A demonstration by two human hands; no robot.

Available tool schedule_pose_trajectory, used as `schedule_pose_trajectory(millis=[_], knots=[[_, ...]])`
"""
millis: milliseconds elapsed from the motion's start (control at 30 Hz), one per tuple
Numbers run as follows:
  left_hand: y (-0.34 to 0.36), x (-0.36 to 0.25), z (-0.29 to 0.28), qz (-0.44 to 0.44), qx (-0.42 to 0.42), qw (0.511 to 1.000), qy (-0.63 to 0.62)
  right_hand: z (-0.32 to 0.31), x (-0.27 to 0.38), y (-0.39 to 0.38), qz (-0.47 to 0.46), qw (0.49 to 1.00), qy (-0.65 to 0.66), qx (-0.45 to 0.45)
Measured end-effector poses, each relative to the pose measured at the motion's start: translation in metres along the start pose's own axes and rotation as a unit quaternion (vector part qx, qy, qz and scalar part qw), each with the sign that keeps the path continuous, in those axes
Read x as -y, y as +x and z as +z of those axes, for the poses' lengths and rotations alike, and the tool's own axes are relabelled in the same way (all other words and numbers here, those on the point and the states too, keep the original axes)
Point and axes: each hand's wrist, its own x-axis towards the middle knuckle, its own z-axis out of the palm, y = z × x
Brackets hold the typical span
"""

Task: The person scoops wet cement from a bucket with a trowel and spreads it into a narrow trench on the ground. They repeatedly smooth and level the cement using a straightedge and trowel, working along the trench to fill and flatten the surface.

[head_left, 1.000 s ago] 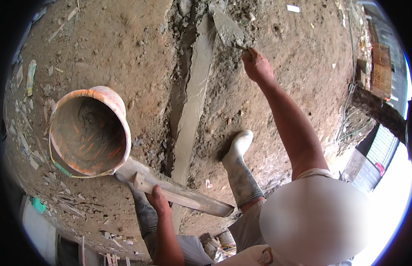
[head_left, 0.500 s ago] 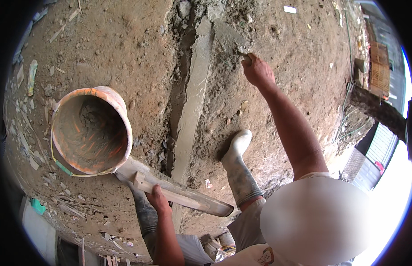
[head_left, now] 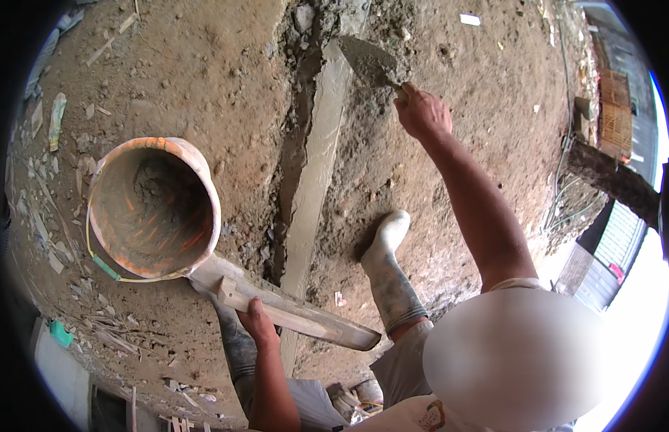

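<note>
My right hand [head_left: 423, 114] is closed round the handle of a pointed trowel [head_left: 366, 61] smeared with wet mortar. The blade is at the far end of a narrow band of smoothed grey mortar [head_left: 316, 169], its tip over the band's right edge. With my left hand [head_left: 259, 324] I grip the handle bar of a long wooden float [head_left: 327, 323], which lies slantwise above the near part of the band. The float's far left end reaches the base of a bucket [head_left: 213, 205] holding wet mortar [head_left: 165, 209].
My white rubber boots [head_left: 387, 237] stand either side of the band. A shallow trench [head_left: 291, 158] runs along its left. Scraps and wood bits [head_left: 57, 245] litter the ground at left. A dark beam [head_left: 613, 178] and a wire crate [head_left: 615, 115] are at right.
The trowel blade has lifted and turned, its face now tilted and its tip slightly left. My left hand and the float stay almost still.
</note>
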Motion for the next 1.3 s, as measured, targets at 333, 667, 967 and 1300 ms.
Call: schedule_pose_trajectory(millis=[333, 667, 967, 1300], knots=[[-0.001, 0.002, 0.002, -0.017, -0.001, 1.0, -0.02, 0.024, -0.026, 0.02, -0.015, 0.989, 0.141, -0.032], [0.0, 0.015, 0.002, -0.005, -0.008, 1.0, 0.012, 0.035, -0.002, 0.097, 0.011, 0.968, 0.252, 0.008], [-0.003, 0.017, 0.004, -0.019, -0.008, 1.0, 0.019, 0.127, -0.051, 0.01, -0.213, 0.973, 0.087, 0.024], [-0.005, 0.026, 0.006, -0.034, -0.008, 0.999, 0.027, 0.062, -0.042, 0.148, -0.074, 0.988, 0.098, -0.095]])
